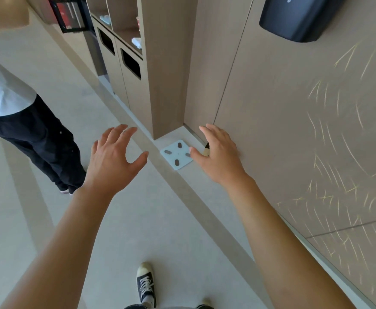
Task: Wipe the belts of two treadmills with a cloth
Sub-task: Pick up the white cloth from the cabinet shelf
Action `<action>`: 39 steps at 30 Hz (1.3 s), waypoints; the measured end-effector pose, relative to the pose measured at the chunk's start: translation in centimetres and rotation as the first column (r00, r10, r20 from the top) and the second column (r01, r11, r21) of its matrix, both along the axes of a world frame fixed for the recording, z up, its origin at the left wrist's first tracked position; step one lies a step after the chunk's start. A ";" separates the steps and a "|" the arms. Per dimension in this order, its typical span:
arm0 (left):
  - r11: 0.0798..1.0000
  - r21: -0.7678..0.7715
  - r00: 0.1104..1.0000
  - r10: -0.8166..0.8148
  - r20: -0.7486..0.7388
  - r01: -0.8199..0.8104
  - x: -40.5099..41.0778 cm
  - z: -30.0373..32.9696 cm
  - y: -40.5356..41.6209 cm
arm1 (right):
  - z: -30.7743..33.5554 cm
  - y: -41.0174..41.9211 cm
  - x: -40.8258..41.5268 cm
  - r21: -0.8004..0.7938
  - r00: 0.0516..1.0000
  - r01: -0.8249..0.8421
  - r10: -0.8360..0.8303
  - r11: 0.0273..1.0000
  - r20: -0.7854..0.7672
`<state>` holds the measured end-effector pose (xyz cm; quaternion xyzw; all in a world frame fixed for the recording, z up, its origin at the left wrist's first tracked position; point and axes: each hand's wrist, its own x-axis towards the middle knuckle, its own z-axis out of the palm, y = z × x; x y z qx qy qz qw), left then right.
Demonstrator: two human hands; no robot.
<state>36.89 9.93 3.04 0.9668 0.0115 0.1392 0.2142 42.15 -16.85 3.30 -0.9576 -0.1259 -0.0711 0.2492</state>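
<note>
No treadmill and no cloth in hand are in view. My left hand (113, 156) is stretched out in front of me over the floor, fingers spread and empty. My right hand (218, 152) is also held out, fingers apart and empty, close to the wooden wall panel and above a white bathroom scale (176, 157) on the floor. Folded white cloths (137, 42) lie on a shelf of the cabinet far ahead.
Another person in a white shirt and black trousers (33, 134) stands at the left. A wooden cabinet with two bin openings (130, 63) lines the wall ahead. A black wall dispenser (298, 17) hangs at top right. My shoe (145, 284) is on the floor below.
</note>
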 end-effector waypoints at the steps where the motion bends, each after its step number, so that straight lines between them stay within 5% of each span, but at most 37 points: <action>1: 1.000 -0.002 1.000 -0.003 0.000 0.003 0.8 0.2 1.1 | 0.2 1.2 0.7 -0.004 1.000 0.005 -0.005 1.000 0.003; 22: 0.998 -0.067 1.000 0.006 -0.022 -0.007 10.3 -0.5 12.7 | 0.5 11.1 11.5 -0.023 1.000 0.031 -0.030 0.999 0.003; 39: 0.995 -0.048 0.995 0.088 -0.038 -0.090 30.9 -2.2 9.3 | -1.5 8.6 34.0 0.010 0.997 -0.065 0.065 0.998 -0.051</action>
